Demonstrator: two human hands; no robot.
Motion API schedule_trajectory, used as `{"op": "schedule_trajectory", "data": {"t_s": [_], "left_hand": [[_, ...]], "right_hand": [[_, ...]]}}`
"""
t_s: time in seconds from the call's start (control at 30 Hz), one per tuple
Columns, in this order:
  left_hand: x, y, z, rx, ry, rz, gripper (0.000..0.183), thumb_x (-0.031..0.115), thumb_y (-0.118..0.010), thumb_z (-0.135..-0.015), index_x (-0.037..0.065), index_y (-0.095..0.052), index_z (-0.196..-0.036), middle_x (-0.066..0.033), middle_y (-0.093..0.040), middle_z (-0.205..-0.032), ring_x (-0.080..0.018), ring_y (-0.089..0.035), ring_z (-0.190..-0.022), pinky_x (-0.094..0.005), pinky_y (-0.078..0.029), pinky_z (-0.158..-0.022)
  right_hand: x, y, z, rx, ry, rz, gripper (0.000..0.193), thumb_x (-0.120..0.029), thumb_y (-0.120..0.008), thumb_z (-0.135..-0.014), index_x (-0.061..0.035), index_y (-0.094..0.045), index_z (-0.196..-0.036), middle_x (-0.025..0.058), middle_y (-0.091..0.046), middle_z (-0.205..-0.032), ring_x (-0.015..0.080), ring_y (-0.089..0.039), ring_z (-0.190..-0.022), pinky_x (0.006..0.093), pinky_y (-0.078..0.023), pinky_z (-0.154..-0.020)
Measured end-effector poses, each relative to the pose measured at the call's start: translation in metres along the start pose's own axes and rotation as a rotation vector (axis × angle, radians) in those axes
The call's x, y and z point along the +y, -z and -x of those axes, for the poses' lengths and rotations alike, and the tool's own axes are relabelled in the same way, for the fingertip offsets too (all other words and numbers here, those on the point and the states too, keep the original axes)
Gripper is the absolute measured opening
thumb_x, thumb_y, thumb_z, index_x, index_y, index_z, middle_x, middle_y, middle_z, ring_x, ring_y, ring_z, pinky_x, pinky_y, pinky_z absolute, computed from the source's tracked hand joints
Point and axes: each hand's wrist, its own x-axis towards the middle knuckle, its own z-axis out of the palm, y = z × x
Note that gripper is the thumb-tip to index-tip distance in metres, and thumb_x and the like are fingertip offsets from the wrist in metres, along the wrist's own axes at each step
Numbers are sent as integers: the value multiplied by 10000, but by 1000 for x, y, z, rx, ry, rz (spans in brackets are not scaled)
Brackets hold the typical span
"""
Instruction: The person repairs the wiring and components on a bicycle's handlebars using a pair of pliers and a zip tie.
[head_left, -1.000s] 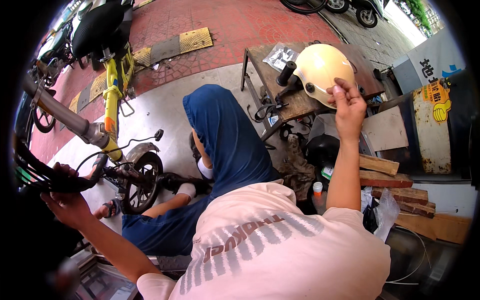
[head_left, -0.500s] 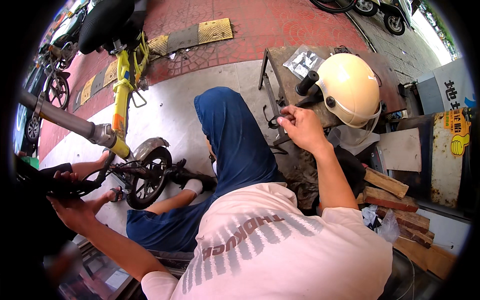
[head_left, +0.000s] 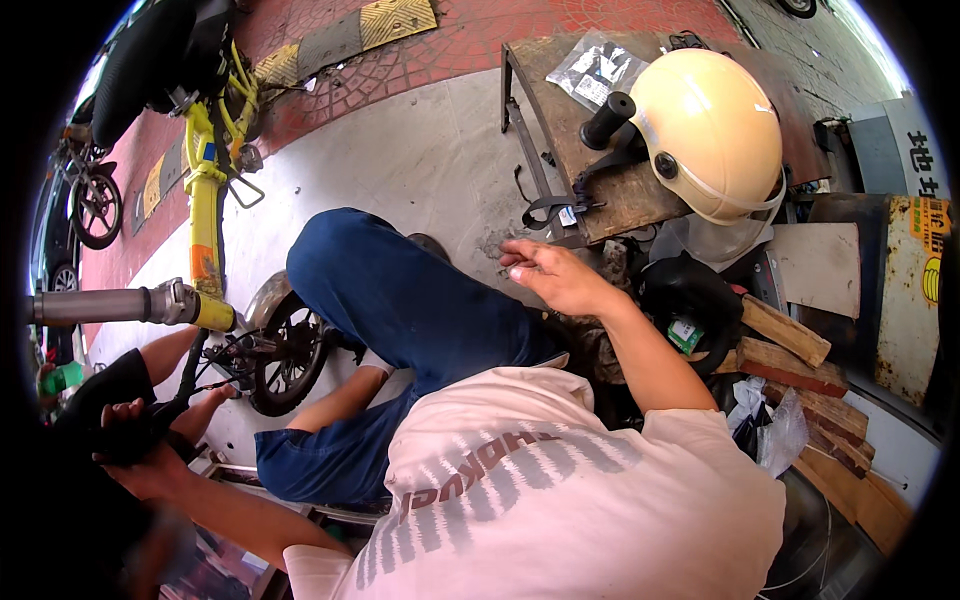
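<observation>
At far left, the left hand (head_left: 150, 472) curls its fingers around a dark bundle (head_left: 150, 432), details lost in shadow, the bundle between fingers and palm. The grey tube (head_left: 100, 306), slanting earlier, now runs nearly level at eleven o'clock from it. The knee (head_left: 335, 242) has tipped leftward. The right hand (head_left: 568, 283), over the helmet (head_left: 705, 135) a second ago, is empty, fingers loosely extended, close together; the helmet sits at two o'clock.

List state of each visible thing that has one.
Left hand: curled around a dark item, too dim to identify
Right hand: empty, fingers extended
Wooden table: standing, top scuffed
Cream helmet: on the table, dome up
Clear plastic bag: lying flat, contents inside
Yellow bike: saddle fitted
Wooden boards: loosely piled
</observation>
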Motion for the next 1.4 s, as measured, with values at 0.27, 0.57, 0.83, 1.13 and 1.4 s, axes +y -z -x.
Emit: {"op": "schedule_trajectory", "data": {"t_s": [0.27, 0.57, 0.83, 1.13, 1.4], "left_hand": [[13, -34, 19, 136, -19, -84, 614, 462, -442, -1110, -79, -587, -1363, -174, -652, -1118, -316, -617, -1058, -505, -458, -1089], [1, -49, 18, 188, -36, -38, 612, 460, -385, -1128, -77, -604, -1323, -162, -671, -1061, -273, -635, -981, -457, -513, -997], [-1, -50, 5, 205, -41, -37, 558, 420, -412, -1110, -56, -614, -1320, -150, -672, -1049, -258, -635, -971, -437, -537, -941], [11, -19, 11, 108, -28, -6, 551, 410, -468, -1100, -55, -563, -1381, -165, -653, -1140, -285, -623, -1032, -509, -472, -1062], [18, 11, 12, 119, 6, -51, 555, 359, -479, -1095, -91, -527, -1416, -171, -631, -1208, -289, -621, -1122, -523, -403, -1157]], "right_hand": [[158, -62, -86, -123, -459, 361, 654, -381, -682, -965, -5, -548, -1483, 253, -563, -1496, 392, -524, -1410, 468, -422, -1165], [252, -87, -120, -87, -622, 494, 557, -340, -749, -920, 0, -676, -1356, 242, -720, -1273, 369, -705, -1176, 430, -558, -972], [387, -115, -118, 71, -687, 204, 251, -246, -759, -917, 3, -733, -934, 103, -712, -776, 232, -654, -599, 401, -456, -481], [398, -104, -83, 130, -844, -8, 254, -225, -688, -987, -60, -640, -800, 66, -554, -633, 194, -505, -488, 373, -305, -430], [336, -73, -44, 169, -952, -2, 230, -264, -746, -954, -42, -689, -935, 73, -645, -760, 200, -567, -583, 406, -392, -503]]}}
